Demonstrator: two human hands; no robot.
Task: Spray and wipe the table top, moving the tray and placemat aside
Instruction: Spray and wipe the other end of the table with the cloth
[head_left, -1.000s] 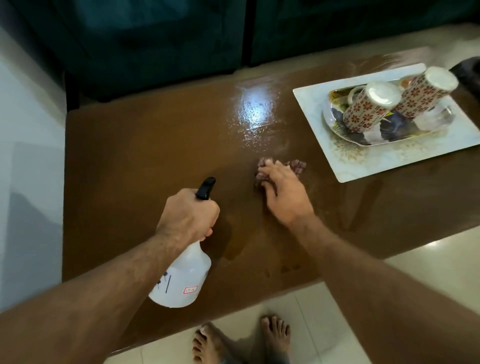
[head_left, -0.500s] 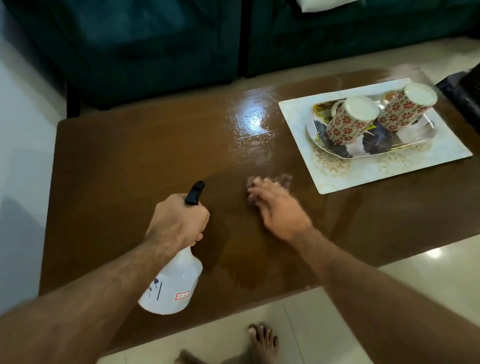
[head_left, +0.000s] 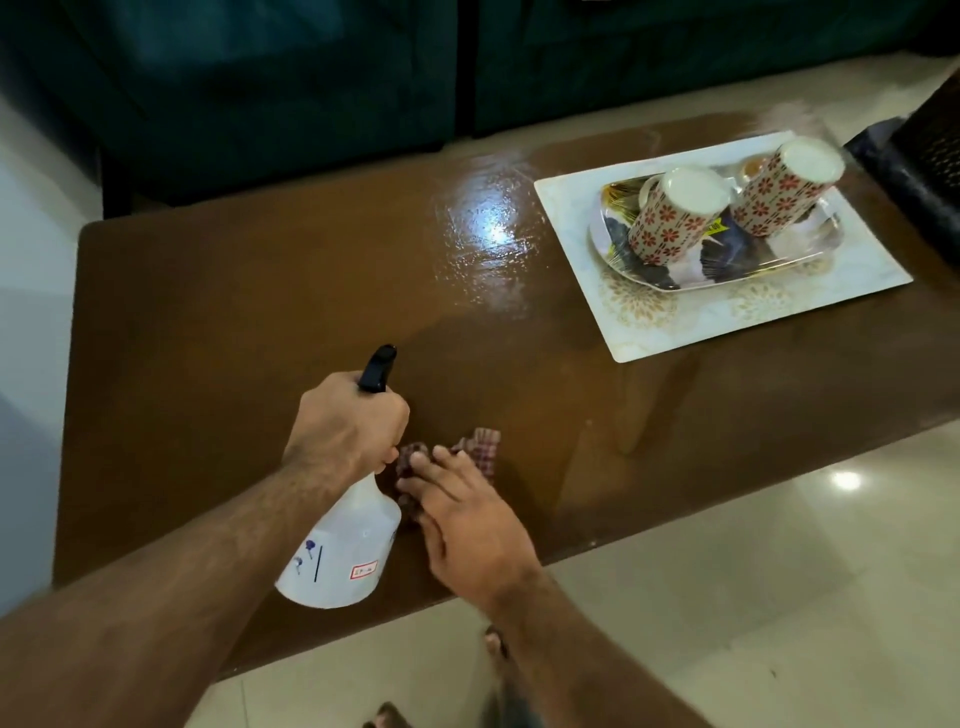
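**A:** Start at the fingers. What are they doing?

**B:** The right hand (head_left: 462, 525) lies flat with its fingers (head_left: 415, 486) straight and slightly spread, pressing the checked cloth (head_left: 475, 441) onto the table top (head_left: 208, 322). Part of the cloth pokes out just beyond the fingertips. The left hand (head_left: 343, 421) is just beside it, fingers curled round the neck of the spray bottle (head_left: 343, 556), whose black nozzle (head_left: 379, 366) points away from the person. I cannot tell whether a finger is on the trigger.

**A:** And further out from the hands?

**B:** Beyond the cloth, toward the far edge, a patch of the wood shines wet (head_left: 488, 234). I judge that patch has been sprayed and at least partly wiped. Well apart from the fingers, far and to their right, the white placemat (head_left: 649, 332) lies on the table with the tray (head_left: 711, 270) on it, and two patterned mugs (head_left: 675, 218) upside down on the tray.

**A:** So how far along?

**B:** Partway, I'd say. The cloth is working the near middle strip. The stretch to the left of the bottle looks dull, so likely not done. The ground under the placemat can't have been reached while it sits there.

**A:** What's left, then?

**B:** Finishing the near and left areas, then shifting tray and placemat aside to spray and wipe beneath them.
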